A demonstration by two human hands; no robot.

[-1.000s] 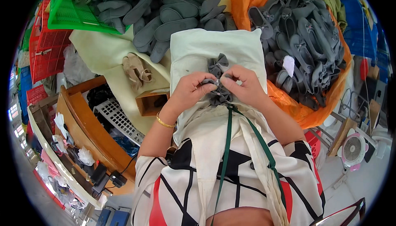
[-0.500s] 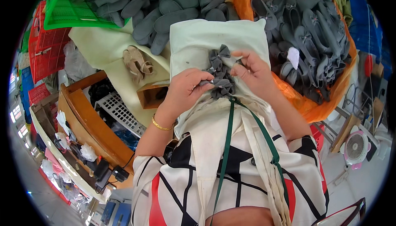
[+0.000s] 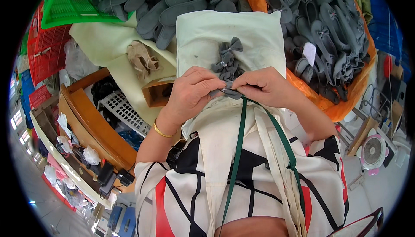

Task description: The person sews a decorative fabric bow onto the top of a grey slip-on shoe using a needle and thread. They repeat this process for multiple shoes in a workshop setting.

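- Landmark: the cream cushion [image 3: 255,38] in front of the person.
- On the cushion's near half lies a small heap of grey bows [image 3: 227,59].
- At the cushion's near edge, the left hand [image 3: 192,92] and right hand [image 3: 263,85] meet; each grip is pinched together on one grey bow piece [image 3: 231,92] held between them.
- Left of the cushion sits a pile of grey insoles [image 3: 173,3]; right of it, grey shoes [image 3: 328,33] on orange cloth [image 3: 346,107].
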